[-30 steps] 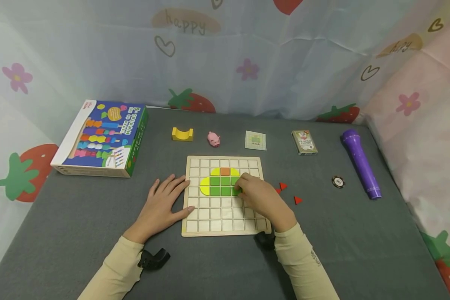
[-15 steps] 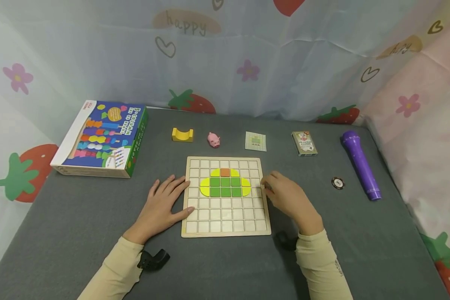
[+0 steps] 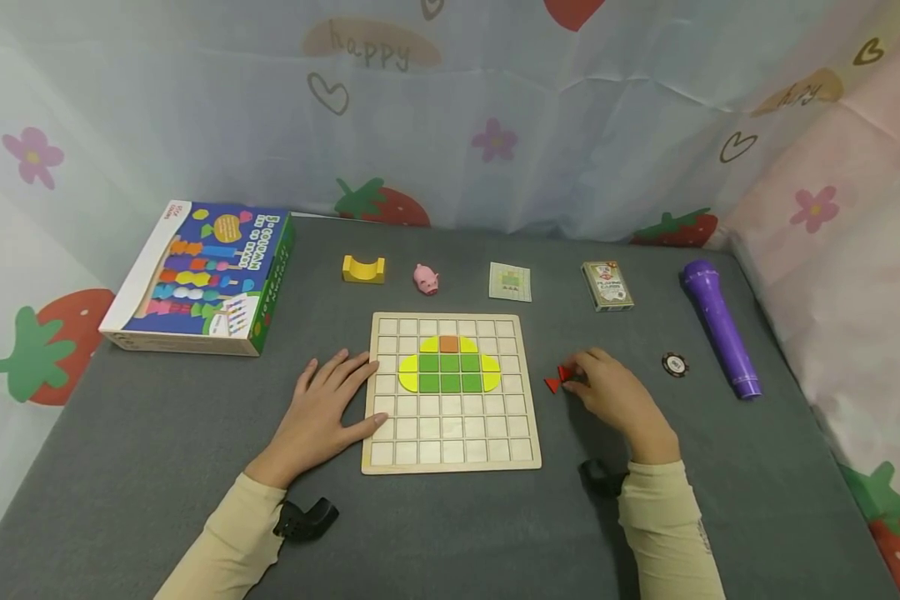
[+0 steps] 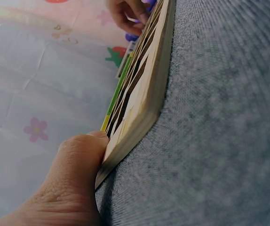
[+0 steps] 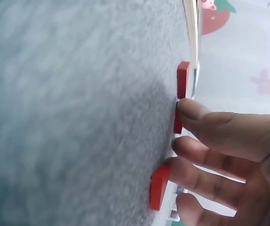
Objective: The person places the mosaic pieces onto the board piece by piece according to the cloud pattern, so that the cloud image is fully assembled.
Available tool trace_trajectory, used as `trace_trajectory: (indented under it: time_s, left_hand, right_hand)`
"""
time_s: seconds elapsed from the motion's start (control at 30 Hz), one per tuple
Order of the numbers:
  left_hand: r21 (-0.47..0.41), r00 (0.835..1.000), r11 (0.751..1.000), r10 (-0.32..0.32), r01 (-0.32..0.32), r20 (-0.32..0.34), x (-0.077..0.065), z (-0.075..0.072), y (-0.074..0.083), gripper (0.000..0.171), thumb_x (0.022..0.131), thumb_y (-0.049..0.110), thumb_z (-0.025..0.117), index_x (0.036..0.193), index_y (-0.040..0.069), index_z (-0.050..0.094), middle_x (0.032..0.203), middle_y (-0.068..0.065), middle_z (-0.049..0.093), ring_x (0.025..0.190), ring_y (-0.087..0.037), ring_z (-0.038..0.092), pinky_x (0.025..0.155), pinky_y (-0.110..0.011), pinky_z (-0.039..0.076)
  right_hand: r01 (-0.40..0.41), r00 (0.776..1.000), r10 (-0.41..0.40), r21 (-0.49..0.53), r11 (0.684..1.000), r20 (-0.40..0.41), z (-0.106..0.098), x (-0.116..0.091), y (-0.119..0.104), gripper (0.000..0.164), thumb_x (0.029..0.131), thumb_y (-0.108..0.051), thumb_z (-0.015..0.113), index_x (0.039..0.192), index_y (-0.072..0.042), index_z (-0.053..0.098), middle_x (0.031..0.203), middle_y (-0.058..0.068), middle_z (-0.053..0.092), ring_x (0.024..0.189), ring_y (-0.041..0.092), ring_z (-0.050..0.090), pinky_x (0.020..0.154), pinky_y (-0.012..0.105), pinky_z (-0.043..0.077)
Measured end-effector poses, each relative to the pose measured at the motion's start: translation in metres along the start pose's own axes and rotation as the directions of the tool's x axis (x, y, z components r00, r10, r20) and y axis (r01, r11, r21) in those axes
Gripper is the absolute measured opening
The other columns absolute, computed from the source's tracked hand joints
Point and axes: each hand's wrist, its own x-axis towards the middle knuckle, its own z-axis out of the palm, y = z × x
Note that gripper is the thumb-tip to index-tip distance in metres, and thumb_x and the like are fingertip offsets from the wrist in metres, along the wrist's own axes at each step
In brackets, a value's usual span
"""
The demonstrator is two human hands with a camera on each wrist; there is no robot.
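A square wooden grid board [image 3: 450, 454] lies flat on the table, with green, yellow and orange tiles [image 3: 450, 372] forming a shape in its upper half. My left hand [image 3: 322, 417] rests spread at its left edge; in the left wrist view the thumb [image 4: 76, 160] touches the board's side. Right of the board, my right hand [image 3: 618, 400] has its thumb and index finger around a small red triangle block [image 3: 564, 372]. Another red triangle block [image 3: 552, 385] lies just beside it. In the right wrist view, a third red block [image 5: 159, 188] sits near the other fingertips.
Behind the board stand a yellow arched block [image 3: 363, 270], a pink pig figure [image 3: 426, 280] and a pattern card [image 3: 510, 282]. A colourful game box [image 3: 202, 275] is at left. Right: a playing-card box [image 3: 607, 287], a round chip [image 3: 675, 364] and a purple microphone-shaped object [image 3: 720, 329].
My right hand has moved from the board rightward to the red blocks. The yellow tile at the shape's right side, covered earlier, shows now. My left hand has stayed put.
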Motion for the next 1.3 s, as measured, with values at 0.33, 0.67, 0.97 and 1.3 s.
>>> trace_trajectory:
  time_s: [0.33, 0.67, 0.97, 1.3]
  left_hand:
    - [-0.002, 1.0, 1.0, 0.004, -0.004, -0.001, 0.001, 0.001, 0.0, 0.076, 0.085, 0.057, 0.062, 0.147, 0.018, 0.04, 0.152, -0.006, 0.037, 0.143, -0.031, 0.026, 0.114, -0.06, 0.01]
    - [-0.004, 1.0, 1.0, 0.002, -0.002, 0.002, 0.0, 0.002, -0.001, 0.077, 0.085, 0.056, 0.062, 0.147, 0.017, 0.04, 0.151, -0.006, 0.038, 0.143, -0.032, 0.025, 0.113, -0.06, 0.01]
    - [-0.003, 1.0, 1.0, -0.001, 0.001, -0.002, -0.001, 0.001, -0.002, 0.077, 0.085, 0.057, 0.062, 0.147, 0.017, 0.041, 0.152, -0.006, 0.038, 0.143, -0.032, 0.025, 0.114, -0.06, 0.009]
    - [-0.001, 1.0, 1.0, 0.0, 0.0, 0.002, 0.0, 0.002, -0.002, 0.077, 0.085, 0.057, 0.062, 0.147, 0.018, 0.04, 0.152, -0.005, 0.037, 0.143, -0.031, 0.025, 0.114, -0.06, 0.009]
  right_hand:
    - [-0.007, 1.0, 0.007, 0.018, 1.0, 0.021, 0.004, 0.005, 0.0, 0.021, 0.089, -0.009, 0.067, 0.108, -0.002, 0.064, 0.104, 0.014, 0.06, 0.093, 0.029, 0.061, 0.08, 0.046, 0.05]
    - [-0.017, 1.0, 0.017, 0.009, 1.0, -0.001, 0.001, 0.003, -0.006, 0.022, 0.091, -0.009, 0.061, 0.11, 0.003, 0.06, 0.107, 0.018, 0.059, 0.094, 0.031, 0.06, 0.08, 0.047, 0.05]
    - [0.044, 0.999, -0.044, -0.016, 0.999, -0.005, -0.01, 0.002, -0.034, 0.022, 0.091, -0.015, 0.064, 0.108, -0.002, 0.063, 0.1, 0.011, 0.061, 0.084, 0.022, 0.06, 0.073, 0.04, 0.051]
    - [0.187, 0.982, -0.186, -0.034, 0.982, 0.031, 0.005, 0.008, -0.074, 0.021, 0.089, -0.016, 0.068, 0.104, -0.003, 0.063, 0.092, 0.006, 0.063, 0.076, 0.014, 0.056, 0.066, 0.031, 0.05]
